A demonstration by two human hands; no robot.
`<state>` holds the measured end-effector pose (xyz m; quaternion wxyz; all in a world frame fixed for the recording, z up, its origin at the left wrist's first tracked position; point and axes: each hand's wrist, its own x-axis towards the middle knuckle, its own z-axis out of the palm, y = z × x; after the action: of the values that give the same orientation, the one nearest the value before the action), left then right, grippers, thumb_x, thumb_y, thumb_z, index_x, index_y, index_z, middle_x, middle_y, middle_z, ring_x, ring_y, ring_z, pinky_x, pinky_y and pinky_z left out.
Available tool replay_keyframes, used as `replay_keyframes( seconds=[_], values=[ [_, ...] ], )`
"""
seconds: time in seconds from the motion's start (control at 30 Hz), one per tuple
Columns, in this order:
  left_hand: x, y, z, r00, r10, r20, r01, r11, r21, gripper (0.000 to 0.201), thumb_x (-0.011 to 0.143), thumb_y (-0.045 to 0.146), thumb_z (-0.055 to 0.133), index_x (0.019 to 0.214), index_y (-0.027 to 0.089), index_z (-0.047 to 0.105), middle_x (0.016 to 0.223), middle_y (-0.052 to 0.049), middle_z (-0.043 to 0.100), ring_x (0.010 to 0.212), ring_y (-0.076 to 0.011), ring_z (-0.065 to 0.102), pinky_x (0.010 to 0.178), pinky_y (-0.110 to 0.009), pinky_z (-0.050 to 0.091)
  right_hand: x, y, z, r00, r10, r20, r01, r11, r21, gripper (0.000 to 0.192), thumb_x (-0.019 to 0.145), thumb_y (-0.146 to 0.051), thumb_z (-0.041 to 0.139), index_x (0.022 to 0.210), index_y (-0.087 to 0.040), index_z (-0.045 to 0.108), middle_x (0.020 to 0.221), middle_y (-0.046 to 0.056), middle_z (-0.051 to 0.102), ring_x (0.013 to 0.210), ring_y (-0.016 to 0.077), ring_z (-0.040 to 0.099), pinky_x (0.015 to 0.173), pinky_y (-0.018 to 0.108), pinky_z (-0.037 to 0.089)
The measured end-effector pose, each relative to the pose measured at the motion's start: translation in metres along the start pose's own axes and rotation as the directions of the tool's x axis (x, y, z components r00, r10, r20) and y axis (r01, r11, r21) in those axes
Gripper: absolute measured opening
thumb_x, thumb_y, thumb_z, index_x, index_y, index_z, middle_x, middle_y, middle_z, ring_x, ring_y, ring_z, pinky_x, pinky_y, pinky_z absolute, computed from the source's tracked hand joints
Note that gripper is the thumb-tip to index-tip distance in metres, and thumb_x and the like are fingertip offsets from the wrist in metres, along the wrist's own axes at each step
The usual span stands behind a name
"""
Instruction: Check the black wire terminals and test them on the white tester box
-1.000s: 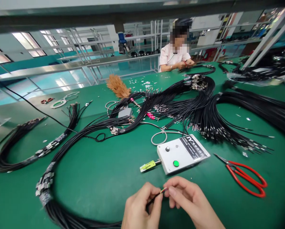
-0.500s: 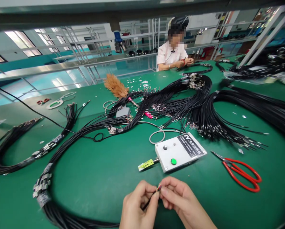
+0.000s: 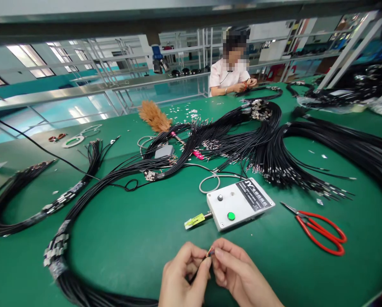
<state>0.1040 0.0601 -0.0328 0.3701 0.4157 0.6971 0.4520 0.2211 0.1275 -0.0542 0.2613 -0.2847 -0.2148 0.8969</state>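
Note:
Low in the view, my left hand [image 3: 184, 275] pinches a black cable [image 3: 195, 273] close to its stripped end. Thin coloured wires [image 3: 210, 251] stick out of that end. The fingertips of my right hand [image 3: 235, 268] are closed on these wires, right beside my left thumb. Just beyond my hands lies a white control box [image 3: 238, 204] with a green button, a black knob and a yellow-green clip [image 3: 195, 221] on its left side. Red-handled scissors [image 3: 320, 230] rest to the right of the box, away from both hands.
A bundle of black cables [image 3: 82, 204] curves round on the left. More cable bundles [image 3: 267, 149] spread across the middle and right. A brush [image 3: 154, 117] with a pink handle lies behind. Across the green table [image 3: 130, 238] a co-worker [image 3: 231, 76] handles cables. A shelf edge [image 3: 82, 25] hangs overhead.
My fingers have shifted slightly at the cable end, and the coloured wires show a little differently between them. The view has moved slightly. The box and scissors have stayed in place.

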Motion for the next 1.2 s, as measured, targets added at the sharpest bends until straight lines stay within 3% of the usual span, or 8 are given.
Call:
replay_keyframes(
  seconds=[0.1,0.3,0.7,0.83,1.03,1.2],
  values=[
    [0.0,0.001,-0.001,0.999,-0.042,0.01,0.042,0.999,-0.025,0.029,0.088,0.042,0.052,0.08,0.015,0.059,0.057,-0.001,0.055,0.041,-0.007,0.042,0.037,-0.016,0.032,0.0,0.002,-0.002,1.0,0.009,0.01,-0.009,1.0,0.01,0.043,0.066,-0.046,0.082,0.078,-0.012,0.059,0.061,-0.002,0.049,0.052,0.0049,0.041,0.05,0.019,0.028],
    [-0.001,0.003,0.001,0.998,-0.054,0.012,0.055,0.998,-0.043,0.027,0.087,0.04,0.053,0.079,0.015,0.058,0.057,-0.001,0.055,0.042,-0.007,0.042,0.037,-0.015,0.033,0.0,-0.002,-0.002,0.995,-0.093,0.033,0.094,0.995,-0.035,0.038,0.076,-0.047,0.074,0.086,-0.013,0.062,0.069,0.0,0.053,0.055,0.0057,0.044,0.052,0.02,0.029],
    [-0.001,0.006,0.001,0.997,-0.069,0.023,0.071,0.992,-0.104,0.029,0.085,0.042,0.058,0.078,0.013,0.058,0.058,-0.002,0.056,0.044,-0.0071,0.043,0.038,-0.015,0.034,0.001,-0.001,0.001,0.999,-0.035,0.022,0.034,0.999,0.022,0.029,0.074,-0.036,0.077,0.079,-0.012,0.059,0.062,-0.002,0.05,0.053,0.0059,0.042,0.053,0.02,0.03],
    [-0.001,0.005,0.0,0.995,-0.094,0.026,0.097,0.988,-0.116,0.035,0.084,0.047,0.058,0.08,0.013,0.057,0.056,0.0,0.053,0.043,-0.006,0.042,0.038,-0.015,0.033,-0.001,0.0,-0.001,1.0,0.001,0.018,0.0,0.999,-0.051,0.032,0.072,-0.037,0.077,0.074,-0.012,0.057,0.058,-0.002,0.048,0.052,0.0063,0.041,0.052,0.02,0.028],
    [-0.001,0.007,-0.001,0.994,-0.098,0.046,0.102,0.989,-0.11,0.034,0.085,0.046,0.058,0.08,0.012,0.057,0.057,0.0,0.054,0.04,-0.0042,0.04,0.038,-0.015,0.031,-0.004,-0.01,0.001,0.998,-0.067,0.0,0.066,0.994,-0.092,0.033,0.076,-0.041,0.074,0.083,-0.012,0.06,0.07,0.0,0.053,0.056,0.0067,0.043,0.054,0.021,0.03],
    [-0.002,0.008,0.0,0.997,-0.069,0.047,0.074,0.99,-0.122,0.031,0.085,0.043,0.059,0.078,0.013,0.057,0.056,0.0,0.056,0.039,-0.0044,0.041,0.038,-0.014,0.03,-0.004,-0.014,0.007,0.997,-0.07,0.013,0.071,0.986,-0.151,0.034,0.074,-0.042,0.075,0.082,-0.013,0.058,0.062,-0.002,0.048,0.054,0.007,0.04,0.054,0.021,0.028]
  ],
)
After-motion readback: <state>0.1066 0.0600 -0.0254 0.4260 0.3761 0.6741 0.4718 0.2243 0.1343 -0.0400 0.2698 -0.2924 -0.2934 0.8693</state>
